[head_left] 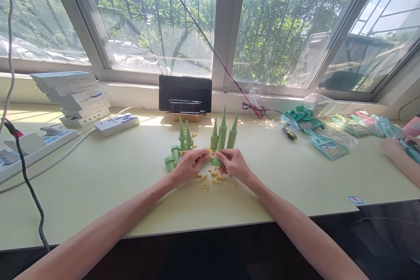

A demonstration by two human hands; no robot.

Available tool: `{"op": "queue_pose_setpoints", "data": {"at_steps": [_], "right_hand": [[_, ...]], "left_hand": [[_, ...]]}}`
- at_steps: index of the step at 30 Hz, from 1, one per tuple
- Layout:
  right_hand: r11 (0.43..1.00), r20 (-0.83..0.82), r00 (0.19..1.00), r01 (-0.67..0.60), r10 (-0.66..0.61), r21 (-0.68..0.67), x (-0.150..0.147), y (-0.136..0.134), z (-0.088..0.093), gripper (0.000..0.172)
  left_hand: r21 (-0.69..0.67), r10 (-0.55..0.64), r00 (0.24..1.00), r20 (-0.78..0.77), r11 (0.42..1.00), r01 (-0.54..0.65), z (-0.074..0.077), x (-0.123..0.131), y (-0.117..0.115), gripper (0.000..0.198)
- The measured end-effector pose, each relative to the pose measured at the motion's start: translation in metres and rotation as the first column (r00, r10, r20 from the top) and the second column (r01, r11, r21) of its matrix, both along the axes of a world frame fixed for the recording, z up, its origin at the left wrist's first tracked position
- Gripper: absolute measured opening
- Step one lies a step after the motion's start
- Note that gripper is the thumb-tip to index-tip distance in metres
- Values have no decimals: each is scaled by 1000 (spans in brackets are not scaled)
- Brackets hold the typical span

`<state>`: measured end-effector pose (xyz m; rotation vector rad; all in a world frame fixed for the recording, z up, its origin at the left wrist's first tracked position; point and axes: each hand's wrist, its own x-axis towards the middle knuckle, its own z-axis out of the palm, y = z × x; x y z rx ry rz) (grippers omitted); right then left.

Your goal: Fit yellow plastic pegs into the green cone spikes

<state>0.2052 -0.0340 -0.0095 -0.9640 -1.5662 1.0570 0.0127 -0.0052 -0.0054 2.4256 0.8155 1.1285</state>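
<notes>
Eight green spikes can be counted. One, the held spike (217, 156), is in the right hand (234, 164); three back spikes (223, 131) stand upright just behind it; two left spikes (182, 134) stand beyond the left hand (192, 165); and two tilted spikes (169, 163) lean close beside that hand, their wide caps toward the windows. The yellow pegs (207, 183) are many, scattered and overlapping, too muddled for a sure count. There is one tablet (185, 87) on one stand (184, 106), one tool (289, 134) with a yellow and black handle, one loose box (117, 124), and a stack of boxes (80, 96) whose edges run together.

The left hand covers part of the pegs, and the right fingers hide one side of the held spike. The packets (330, 144) at the right lie too crumpled to count. Another person's arm (402, 155) is cut off by the right edge, as is the power strip (36, 151) by the left.

The held spike is clamped between the right thumb and fingers, point up, cap down, above the pegs on the desk (282, 179). The left fingertips are drawn together just left of it; whether they grip a peg cannot be told.
</notes>
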Motion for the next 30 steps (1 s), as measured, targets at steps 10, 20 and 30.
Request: {"op": "queue_pose_setpoints", "data": {"at_steps": [10, 20, 30], "right_hand": [[990, -98, 992, -91, 81, -104, 0, 1, 4, 40], [996, -28, 999, 32, -30, 81, 0, 2, -8, 28], [989, -117, 989, -101, 88, -110, 0, -1, 4, 35]], "left_hand": [[31, -4, 1000, -3, 1000, 4, 1, 0, -1, 26], [40, 0, 1000, -8, 999, 0, 2, 0, 0, 34], [13, -6, 1000, -8, 1000, 6, 3, -1, -2, 29]]}}
